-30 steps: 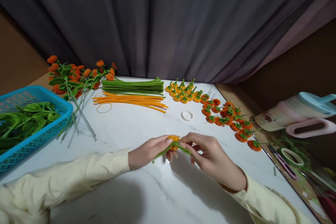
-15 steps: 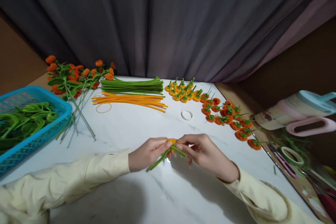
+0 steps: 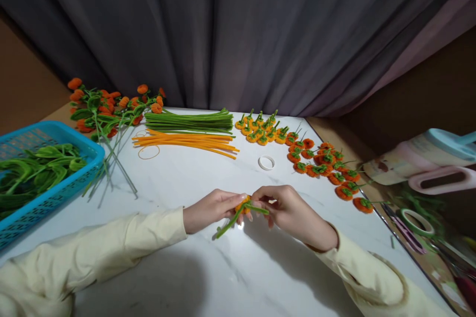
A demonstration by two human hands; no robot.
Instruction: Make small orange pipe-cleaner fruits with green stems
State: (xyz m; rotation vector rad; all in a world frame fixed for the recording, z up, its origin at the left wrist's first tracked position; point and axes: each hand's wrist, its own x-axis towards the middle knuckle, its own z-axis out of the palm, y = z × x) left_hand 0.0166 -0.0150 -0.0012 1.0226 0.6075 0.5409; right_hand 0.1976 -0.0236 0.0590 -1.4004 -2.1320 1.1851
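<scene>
A small yellow-orange pipe-cleaner flower (image 3: 243, 204) is pinched between the thumb and fingers of my left hand (image 3: 210, 210). Across it runs a green pipe cleaner (image 3: 227, 225), one length hanging down to the left and a shorter length pointing right. My right hand (image 3: 292, 212) is closed at the flower's right side, its bent fingers at the green pipe cleaner's short length; its fingertips are partly hidden. Both hands are just above the white tabletop (image 3: 223, 267).
Behind the hands lie green pipe cleaners (image 3: 189, 122), orange pipe cleaners (image 3: 186, 142), a white ring (image 3: 267, 162), yellow flower heads (image 3: 262, 136) and orange flower heads (image 3: 344, 192). Left are a blue basket (image 3: 55, 193) and stemmed flowers (image 3: 107, 106); right, a tumbler (image 3: 409, 156) and tape (image 3: 417, 222).
The green pipe cleaner's right length has swung up closer to level, and more of the flower shows between my hands. The view has shifted slightly.
</scene>
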